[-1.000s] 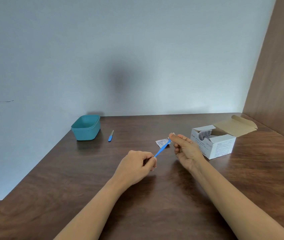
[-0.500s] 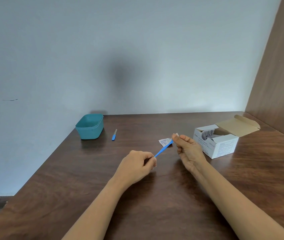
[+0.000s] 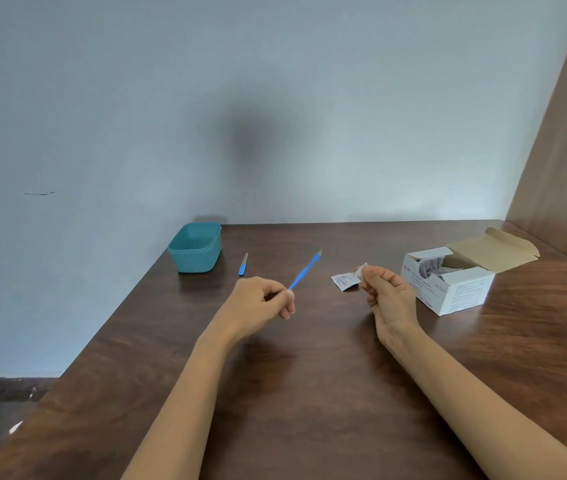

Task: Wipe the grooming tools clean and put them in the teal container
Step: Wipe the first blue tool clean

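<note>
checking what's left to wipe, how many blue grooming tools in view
2: long blue tool pinched in the left hand; short blue tool on the table beside the teal container. More may hide inside it.

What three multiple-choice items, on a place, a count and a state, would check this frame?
1. Where on the table is the teal container? A. far left corner B. near edge C. centre
2. How many blue tools are outside it? A. one B. two C. three
3. The cardboard box is: A. sealed B. open C. crushed

Key: A, it stands by the wall at the left edge; B, the held tool in the left hand, the lying tool beside the container; B, its flap is folded back.
</note>
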Demonstrator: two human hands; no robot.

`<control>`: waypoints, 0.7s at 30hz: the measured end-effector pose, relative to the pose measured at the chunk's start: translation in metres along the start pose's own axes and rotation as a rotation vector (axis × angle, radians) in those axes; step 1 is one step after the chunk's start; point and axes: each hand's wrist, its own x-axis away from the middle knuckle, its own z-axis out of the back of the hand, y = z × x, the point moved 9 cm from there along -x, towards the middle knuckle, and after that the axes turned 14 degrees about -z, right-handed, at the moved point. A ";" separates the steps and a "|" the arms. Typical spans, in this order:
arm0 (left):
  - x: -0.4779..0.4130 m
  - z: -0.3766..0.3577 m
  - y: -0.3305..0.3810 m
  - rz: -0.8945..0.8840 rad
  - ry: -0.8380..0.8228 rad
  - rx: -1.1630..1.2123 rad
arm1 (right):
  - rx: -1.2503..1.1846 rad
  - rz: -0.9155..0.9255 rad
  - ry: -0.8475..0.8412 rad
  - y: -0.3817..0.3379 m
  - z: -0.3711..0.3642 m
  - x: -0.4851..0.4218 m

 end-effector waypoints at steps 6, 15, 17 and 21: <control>0.007 0.068 -0.023 0.100 0.193 -0.153 | 0.245 0.005 -0.143 0.028 -0.050 0.002; 0.013 0.163 -0.072 0.292 0.415 -0.545 | 0.279 0.016 -0.191 0.055 -0.125 -0.010; 0.004 0.175 -0.077 0.299 0.412 -0.666 | 0.272 0.017 -0.170 0.056 -0.129 -0.017; -0.021 0.187 -0.087 0.323 0.339 -0.884 | 0.303 0.025 -0.187 0.059 -0.134 -0.026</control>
